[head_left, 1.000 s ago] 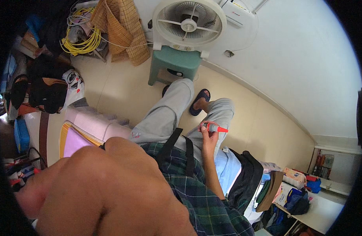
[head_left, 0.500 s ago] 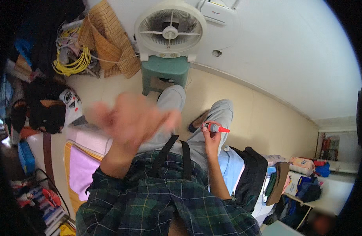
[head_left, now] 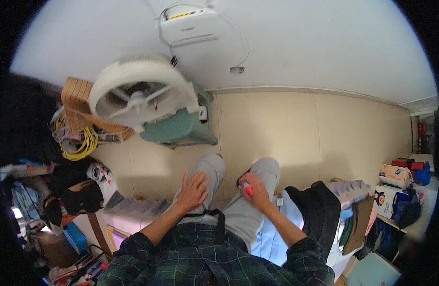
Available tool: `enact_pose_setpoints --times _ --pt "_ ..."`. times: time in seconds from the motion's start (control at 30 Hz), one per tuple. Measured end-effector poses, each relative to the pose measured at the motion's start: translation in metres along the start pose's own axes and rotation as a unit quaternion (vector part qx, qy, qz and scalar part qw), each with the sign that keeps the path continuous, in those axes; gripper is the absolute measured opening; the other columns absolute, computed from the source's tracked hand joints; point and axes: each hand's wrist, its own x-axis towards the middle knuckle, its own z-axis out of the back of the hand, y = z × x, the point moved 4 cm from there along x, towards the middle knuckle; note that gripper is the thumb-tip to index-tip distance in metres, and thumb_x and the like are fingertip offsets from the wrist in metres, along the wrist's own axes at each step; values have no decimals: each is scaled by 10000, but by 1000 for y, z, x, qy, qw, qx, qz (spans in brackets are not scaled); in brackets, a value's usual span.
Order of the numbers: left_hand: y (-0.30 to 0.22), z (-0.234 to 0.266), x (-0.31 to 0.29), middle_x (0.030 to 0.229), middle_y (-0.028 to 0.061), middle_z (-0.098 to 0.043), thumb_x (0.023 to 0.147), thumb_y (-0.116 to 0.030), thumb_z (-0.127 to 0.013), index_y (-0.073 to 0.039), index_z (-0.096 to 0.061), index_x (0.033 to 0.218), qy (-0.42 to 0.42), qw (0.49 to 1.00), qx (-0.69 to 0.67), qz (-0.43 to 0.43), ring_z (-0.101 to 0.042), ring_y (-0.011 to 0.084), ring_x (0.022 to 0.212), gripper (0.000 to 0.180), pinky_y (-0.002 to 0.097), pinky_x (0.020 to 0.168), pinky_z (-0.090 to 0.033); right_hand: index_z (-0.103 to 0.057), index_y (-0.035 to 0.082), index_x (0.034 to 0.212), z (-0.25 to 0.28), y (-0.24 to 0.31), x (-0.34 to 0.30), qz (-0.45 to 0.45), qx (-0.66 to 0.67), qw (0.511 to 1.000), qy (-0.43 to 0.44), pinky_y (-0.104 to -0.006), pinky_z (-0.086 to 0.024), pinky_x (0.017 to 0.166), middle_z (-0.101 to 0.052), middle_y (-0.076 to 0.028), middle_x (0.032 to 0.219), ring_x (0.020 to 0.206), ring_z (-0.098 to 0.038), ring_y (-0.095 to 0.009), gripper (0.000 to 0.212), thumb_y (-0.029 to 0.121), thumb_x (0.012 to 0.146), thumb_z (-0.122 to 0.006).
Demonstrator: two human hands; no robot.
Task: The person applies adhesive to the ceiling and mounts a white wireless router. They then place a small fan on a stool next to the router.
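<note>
My left hand (head_left: 193, 190) lies on my left thigh near the knee, fingers spread, holding nothing. On the other thigh rests my right hand (head_left: 260, 194), its fingers closed around a small bottle with a red pointed cap (head_left: 248, 190). Most of the bottle is hidden by the fingers; mainly the cap shows. Beneath both hands are my grey trousers (head_left: 238, 221).
A white fan (head_left: 98, 88) stands on a green stool (head_left: 176, 129) ahead on the left. Yellow cable (head_left: 88, 148) lies beside it. A white router (head_left: 191, 28) hangs on the wall. Folded black clothing (head_left: 319, 214) and blue cloth (head_left: 272, 238) lie at my right.
My left hand has come down from mid-air onto my left thigh. My right hand, with the bottle, has lowered onto my right thigh. The view has turned, placing the fan further left.
</note>
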Motion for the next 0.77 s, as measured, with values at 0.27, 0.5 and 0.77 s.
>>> enact_pose_setpoints --times 0.27,0.5,0.77 --pt "3 23 66 1373 114 -412 891 -263 -548 -91 -516 1202 153 988 -2 12 -366 262 1295 358 590 1081 -148 -528 70 1077 48 -9 23 -125 76 989 -6 -412 -499 790 -526 -168 1163 1060 -543 -364 338 150 782 -674" --pt "3 64 65 1253 124 -497 914 -276 -500 -54 -558 1114 168 984 -30 54 -420 290 1226 304 539 1028 -250 -509 25 1066 55 29 3 -222 106 968 -39 -405 -433 867 -516 -194 1076 1002 -514 -394 293 125 817 -627" --pt "97 65 6 727 96 -628 961 -346 -440 -66 -590 952 36 860 -323 393 -630 271 646 318 383 613 -496 -515 8 1003 79 114 -34 -314 148 926 -147 -354 -423 849 -527 -151 971 917 -530 -291 207 69 837 -622"
